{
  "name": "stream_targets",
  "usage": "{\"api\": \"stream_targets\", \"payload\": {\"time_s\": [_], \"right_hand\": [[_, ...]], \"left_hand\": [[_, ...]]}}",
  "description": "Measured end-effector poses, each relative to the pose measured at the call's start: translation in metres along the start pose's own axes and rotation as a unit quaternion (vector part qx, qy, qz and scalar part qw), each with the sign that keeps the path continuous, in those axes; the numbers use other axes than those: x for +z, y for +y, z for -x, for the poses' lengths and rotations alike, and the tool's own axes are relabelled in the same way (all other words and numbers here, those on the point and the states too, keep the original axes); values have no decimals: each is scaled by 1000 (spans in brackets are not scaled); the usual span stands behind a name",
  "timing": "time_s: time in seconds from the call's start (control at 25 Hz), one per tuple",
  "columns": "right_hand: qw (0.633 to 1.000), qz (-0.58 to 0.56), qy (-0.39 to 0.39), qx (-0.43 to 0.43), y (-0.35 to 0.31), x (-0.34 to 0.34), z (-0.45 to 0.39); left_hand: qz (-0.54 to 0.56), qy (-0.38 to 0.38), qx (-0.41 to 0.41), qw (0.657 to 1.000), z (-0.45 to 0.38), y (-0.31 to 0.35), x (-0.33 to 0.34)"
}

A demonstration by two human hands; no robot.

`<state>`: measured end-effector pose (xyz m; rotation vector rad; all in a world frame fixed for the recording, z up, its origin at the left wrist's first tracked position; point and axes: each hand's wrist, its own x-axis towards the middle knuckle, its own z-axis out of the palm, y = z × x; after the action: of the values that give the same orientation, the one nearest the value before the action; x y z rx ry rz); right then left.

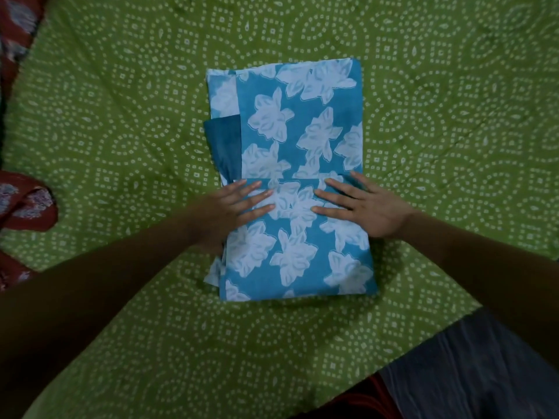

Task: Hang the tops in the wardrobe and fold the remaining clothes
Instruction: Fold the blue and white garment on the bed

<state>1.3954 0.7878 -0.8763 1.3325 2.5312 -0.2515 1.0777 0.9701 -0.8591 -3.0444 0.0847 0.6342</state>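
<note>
A blue garment (290, 131) with large white flowers lies folded into a long rectangle in the middle of the green bed cover. A plain darker blue flap sticks out at its left edge. My left hand (233, 207) lies flat on the near half of the garment, fingers straight and spread, pointing right. My right hand (360, 204) lies flat opposite it, fingers straight, pointing left. Both palms press the cloth just below a fold line that runs across the garment.
The green bed cover (121, 122) with white dotted rings fills most of the view. A dark red patterned cloth (27, 204) lies bunched at the left edge. The bed's edge runs along the lower right, with my grey-blue clothing (472, 370) beyond it.
</note>
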Motion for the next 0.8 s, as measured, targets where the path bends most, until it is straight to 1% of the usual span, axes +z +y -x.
{"api": "stream_targets", "payload": {"time_s": [0.04, 0.08, 0.12, 0.16, 0.2, 0.24, 0.28, 0.32, 0.36, 0.4, 0.44, 0.48, 0.52, 0.56, 0.6, 0.64, 0.72, 0.76, 0.8], "right_hand": [[998, -52, -16, -29, 10, 1, -5], [990, -137, -26, -37, 17, 0, -7], [968, -249, -35, -5, 20, -6, -9], [922, -381, -22, 64, 21, -16, -10], [845, -508, -7, 169, 24, -24, -12], [750, -605, 27, 267, 28, -32, -17], [666, -662, 55, 338, 36, -39, -22], [600, -699, 75, 382, 45, -43, -28], [550, -724, 81, 409, 53, -47, -34], [518, -735, 81, 429, 60, -49, -41], [505, -732, 81, 450, 63, -51, -46], [510, -721, 86, 461, 63, -50, -48], [514, -711, 95, 471, 60, -46, -48], [509, -711, 108, 473, 54, -43, -45], [499, -717, 112, 474, 45, -40, -40], [501, -713, 104, 479, 34, -36, -32], [542, -678, 60, 493, 10, -26, -16], [555, -663, 47, 501, 0, -21, -10], [548, -655, 51, 518, -9, -19, -7]], "left_hand": [[22, 19, 22, 999, -1, -4, 0], [72, 21, 38, 996, 2, -6, 1], [159, 33, 19, 987, 3, -5, -8], [243, 57, -16, 968, 3, -8, 10], [329, 59, -92, 938, 5, -16, 21], [411, 67, -179, 892, 4, -25, 31], [519, 69, -286, 803, 2, -32, 31], [623, 88, -372, 682, -5, -39, 32], [698, 115, -424, 566, -13, -42, 17], [746, 143, -459, 461, -26, -43, -7], [760, 156, -457, 435, -33, -44, -29], [738, 157, -467, 461, -39, -44, -40], [704, 154, -475, 506, -41, -41, -49], [684, 161, -475, 529, -37, -36, -45], [679, 146, -478, 538, -32, -30, -41], [678, 126, -486, 537, -26, -22, -34], [704, 80, -496, 503, -12, -1, -22], [716, 73, -498, 483, -6, 9, -18], [726, 71, -504, 463, -6, 16, -16]]}}
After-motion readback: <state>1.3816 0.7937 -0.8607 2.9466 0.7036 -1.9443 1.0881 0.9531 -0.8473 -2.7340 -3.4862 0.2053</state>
